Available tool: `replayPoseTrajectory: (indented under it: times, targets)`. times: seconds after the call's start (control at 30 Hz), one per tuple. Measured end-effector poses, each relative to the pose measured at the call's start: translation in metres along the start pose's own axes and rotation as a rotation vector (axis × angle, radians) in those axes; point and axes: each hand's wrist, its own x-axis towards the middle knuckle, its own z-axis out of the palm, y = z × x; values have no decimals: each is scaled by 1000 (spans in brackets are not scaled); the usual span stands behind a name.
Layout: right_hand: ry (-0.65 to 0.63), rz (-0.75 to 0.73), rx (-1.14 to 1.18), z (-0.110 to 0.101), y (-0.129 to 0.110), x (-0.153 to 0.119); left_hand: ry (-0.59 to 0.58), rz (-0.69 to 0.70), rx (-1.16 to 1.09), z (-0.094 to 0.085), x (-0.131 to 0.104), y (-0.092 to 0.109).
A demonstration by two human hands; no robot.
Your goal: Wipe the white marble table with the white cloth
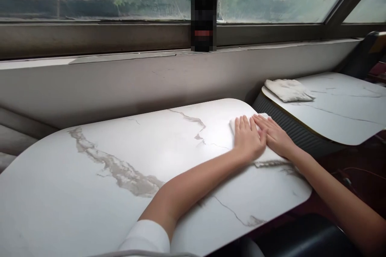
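Note:
A folded white cloth [273, 157] lies on the right part of a white marble-patterned table [99, 140]. My left hand [249, 138] rests flat on the cloth, fingers stretched out toward the wall. Beside it, touching near the thumbs, my right hand [276, 136] is pressed flat on the same cloth with its fingers extended. Neither hand has its fingers wrapped round anything. Both hands cover much of the cloth's middle.
A second marble-patterned table [340, 108] stands to the right across a gap, with another folded white cloth [289, 90] near its corner. Behind runs a wall [169, 76] under windows. A dark, blurred-out object [204, 20] stands on the sill. A black seat [313, 237] is at the front.

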Motion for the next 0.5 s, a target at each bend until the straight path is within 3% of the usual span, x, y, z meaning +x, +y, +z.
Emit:
replayPoseTrajectory:
  times: [0.13,0.27,0.37,0.5]
  targets:
    - [46,-10,-13,-11,-30,-70,-131,67,-142,-19,-59,26]
    - [83,-89,-44,-16,-72,-109,-329,91,-297,-49,-107,25]
    - [71,-119,-74,-14,-93,-114,-424,98,-373,-65,-122,12]
    - [68,-55,-91,-4,-99,-88,-398,70,-381,-66,-106,-11]
